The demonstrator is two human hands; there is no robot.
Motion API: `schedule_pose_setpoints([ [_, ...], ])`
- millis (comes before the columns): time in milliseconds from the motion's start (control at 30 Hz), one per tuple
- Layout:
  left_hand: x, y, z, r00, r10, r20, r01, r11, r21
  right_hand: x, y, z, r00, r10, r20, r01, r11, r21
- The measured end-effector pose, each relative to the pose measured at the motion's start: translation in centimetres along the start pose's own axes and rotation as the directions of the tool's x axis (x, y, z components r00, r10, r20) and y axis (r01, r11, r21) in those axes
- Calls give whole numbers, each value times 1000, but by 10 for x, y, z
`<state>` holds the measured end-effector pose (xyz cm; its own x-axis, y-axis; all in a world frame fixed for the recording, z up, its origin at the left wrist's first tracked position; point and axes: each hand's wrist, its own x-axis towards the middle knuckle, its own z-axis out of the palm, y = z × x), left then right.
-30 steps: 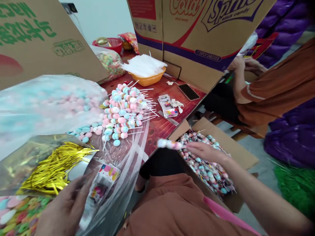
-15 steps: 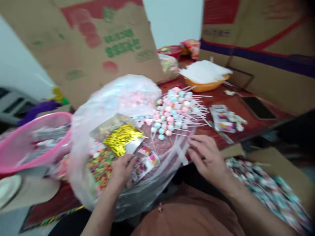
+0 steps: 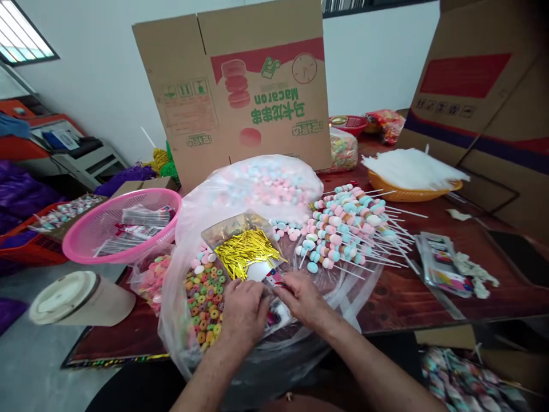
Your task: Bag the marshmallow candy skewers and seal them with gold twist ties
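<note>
My left hand (image 3: 245,312) and my right hand (image 3: 303,298) meet low over the plastic-lined table. Between them is a small printed candy bag (image 3: 273,278), gripped at its edges by the closed fingers of both hands and partly covered by them. Just beyond lies a clear pouch of gold twist ties (image 3: 246,249). To its right, marshmallow skewers (image 3: 343,223) in pink, blue and white are piled with their sticks pointing right. Coloured ring candies (image 3: 205,306) spread beside my left hand. Pink and blue marshmallows (image 3: 274,183) fill a big translucent bag behind.
A pink basket (image 3: 77,249) with flat packets and a white lidded canister (image 3: 105,300) stand left. An orange basket of white sticks (image 3: 394,189), a stack of bags (image 3: 437,260) and a phone (image 3: 521,254) are right. Wrapped skewers (image 3: 463,380) lie in a low box. A macaron carton (image 3: 266,86) rises behind.
My right hand held a marshmallow skewer over the low box, let it go, and came back left to the candy bag by my left hand. The view has swung left.
</note>
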<state>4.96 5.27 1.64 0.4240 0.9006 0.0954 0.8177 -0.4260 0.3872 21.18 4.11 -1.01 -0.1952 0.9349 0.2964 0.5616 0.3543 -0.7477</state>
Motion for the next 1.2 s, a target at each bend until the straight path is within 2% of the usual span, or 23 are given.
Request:
schedule_pose_setpoints([
  [100, 10, -3, 3, 998, 21, 63, -9, 983, -185, -1, 1, -10, 999, -47, 4, 47, 999, 1],
  [200, 12, -7, -6, 990, 88, 112, -45, 940, -339, 1, -4, -16, 997, -52, 51, 48, 996, 79],
  [333, 2, -5, -10, 999, -12, 51, 31, 915, -402, 2, -13, -13, 1000, 8, 25, -11, 990, 141],
  [467, -8, -5, 1, 993, -113, 18, 107, 864, -492, 1, -17, -7, 999, 46, 2, -46, 984, 170],
  [567, -10, -7, 5, 995, -99, 21, 93, 817, -569, 1, -14, -6, 982, 168, 87, -186, 936, 299],
  [633, -10, -7, 3, 999, -43, 22, 47, 807, -588, 3, -12, -8, 970, 211, 122, -241, 908, 343],
  [733, -11, -6, -5, 998, 20, 60, 21, 794, -608, 6, -9, -14, 983, 155, 100, -181, 918, 354],
  [800, -12, -6, -9, 993, 46, 112, 34, 782, -623, 8, -9, -17, 976, 153, 156, -203, 899, 388],
  [867, -13, -5, -10, 988, 34, 148, 72, 754, -653, 8, -12, -18, 963, 192, 189, -255, 877, 407],
  [967, -14, -6, -7, 991, -70, 115, 131, 708, -694, 4, -17, -15, 978, 190, 87, -209, 910, 360],
  [1067, -14, -6, -4, 994, -103, 40, 104, 749, -655, -2, -18, -7, 979, 202, 28, -198, 909, 367],
  [1200, -15, -8, -3, 999, -16, 34, 32, 829, -558, -5, -7, 1, 920, 377, 108, -379, 787, 486],
])
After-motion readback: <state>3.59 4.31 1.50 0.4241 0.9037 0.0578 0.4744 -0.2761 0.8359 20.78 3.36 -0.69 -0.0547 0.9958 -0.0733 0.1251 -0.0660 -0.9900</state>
